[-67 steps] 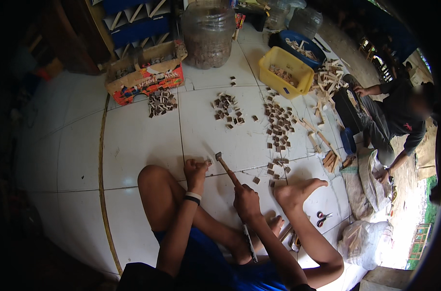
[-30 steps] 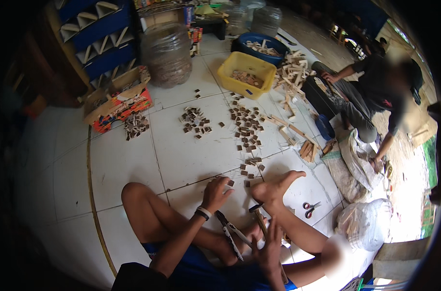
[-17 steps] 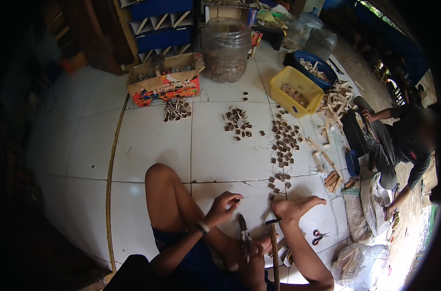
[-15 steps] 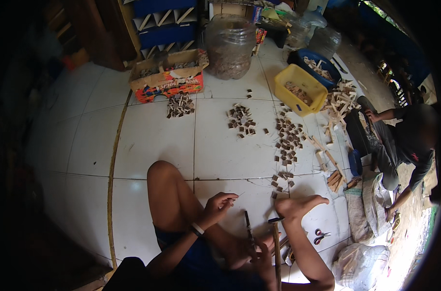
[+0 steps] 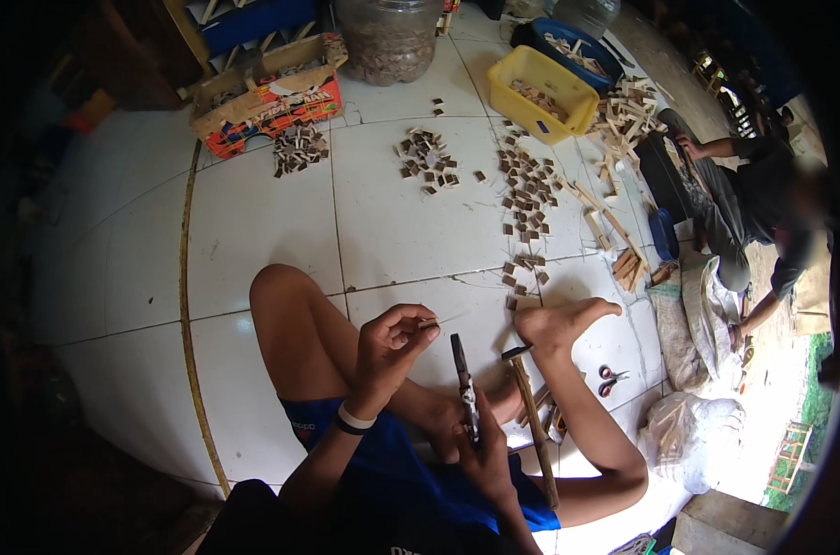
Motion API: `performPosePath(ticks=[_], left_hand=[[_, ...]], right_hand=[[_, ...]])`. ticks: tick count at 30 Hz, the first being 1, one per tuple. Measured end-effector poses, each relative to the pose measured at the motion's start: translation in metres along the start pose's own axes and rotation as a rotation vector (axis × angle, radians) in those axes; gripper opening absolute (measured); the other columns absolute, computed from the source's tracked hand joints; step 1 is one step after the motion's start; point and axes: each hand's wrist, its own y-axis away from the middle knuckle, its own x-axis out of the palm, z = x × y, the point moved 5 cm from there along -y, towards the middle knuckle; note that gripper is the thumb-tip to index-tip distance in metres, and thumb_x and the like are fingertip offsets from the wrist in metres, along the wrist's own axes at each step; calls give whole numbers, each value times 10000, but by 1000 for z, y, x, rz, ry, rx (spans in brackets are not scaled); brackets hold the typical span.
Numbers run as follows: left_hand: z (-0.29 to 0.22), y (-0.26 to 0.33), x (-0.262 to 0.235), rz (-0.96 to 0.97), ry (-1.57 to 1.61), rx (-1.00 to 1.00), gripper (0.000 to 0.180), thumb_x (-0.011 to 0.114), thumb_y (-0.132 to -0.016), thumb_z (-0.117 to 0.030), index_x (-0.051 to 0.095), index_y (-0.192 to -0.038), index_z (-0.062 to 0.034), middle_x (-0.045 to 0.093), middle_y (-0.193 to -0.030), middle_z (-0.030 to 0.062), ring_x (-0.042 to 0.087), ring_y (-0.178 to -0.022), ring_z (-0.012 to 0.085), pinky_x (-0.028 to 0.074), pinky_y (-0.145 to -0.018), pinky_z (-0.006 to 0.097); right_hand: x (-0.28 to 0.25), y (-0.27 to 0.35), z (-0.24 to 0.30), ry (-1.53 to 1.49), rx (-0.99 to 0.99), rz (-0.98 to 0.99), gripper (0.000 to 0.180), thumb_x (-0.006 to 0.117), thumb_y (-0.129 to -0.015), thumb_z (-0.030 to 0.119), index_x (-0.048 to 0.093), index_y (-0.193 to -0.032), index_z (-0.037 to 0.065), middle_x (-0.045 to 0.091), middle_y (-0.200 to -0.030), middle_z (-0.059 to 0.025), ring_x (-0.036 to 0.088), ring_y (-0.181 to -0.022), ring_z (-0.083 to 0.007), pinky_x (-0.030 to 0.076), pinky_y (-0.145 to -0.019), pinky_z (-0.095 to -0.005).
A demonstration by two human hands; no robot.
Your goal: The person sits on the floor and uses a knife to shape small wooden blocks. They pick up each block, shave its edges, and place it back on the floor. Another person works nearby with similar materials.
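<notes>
In the right hand [image 5: 486, 462], dark pliers [image 5: 465, 379] show white patches.

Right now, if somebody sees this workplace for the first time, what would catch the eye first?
Probably the eye goes first to the yellow tub of small bits, toward the upper right, in front of a blue basin. Then come the brown squares scattered on the white tiled floor ahead. Nearest, the left hand pinches a small piece, and the right hand holds a pliers-like tool, with a hammer to its right.
</notes>
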Motion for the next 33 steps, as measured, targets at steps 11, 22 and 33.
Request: performPosePath(ticks=[11,22,33], left_hand=[[-15,22,28,-58,175,-152,167,688,-1015,-93,658,-1115,38,671,-1046,63,701,-1052,182,607,-980,390],[-16,24,35,1,292,-197,167,688,-1002,-64,637,-1091,68,652,-1071,96,694,-1043,188,622,-951,350],[-18,22,33,18,282,-170,136,678,-997,-33,633,-1062,78,676,-1058,123,694,-1049,194,611,-967,349]], right_hand=[[8,8,23,-78,-99,-2,715,567,-1054,131,190,-1641,-27,503,-1475,-273,516,-1366,-382,405,-1125,-426],[5,13,22,-207,-12,62,697,537,-1053,95,183,-1635,-52,435,-1554,-245,475,-1412,-305,353,-1179,-401],[6,13,29,-127,9,-12,670,557,-1048,116,245,-1617,-51,514,-1450,-291,555,-1328,-357,444,-1095,-417]])
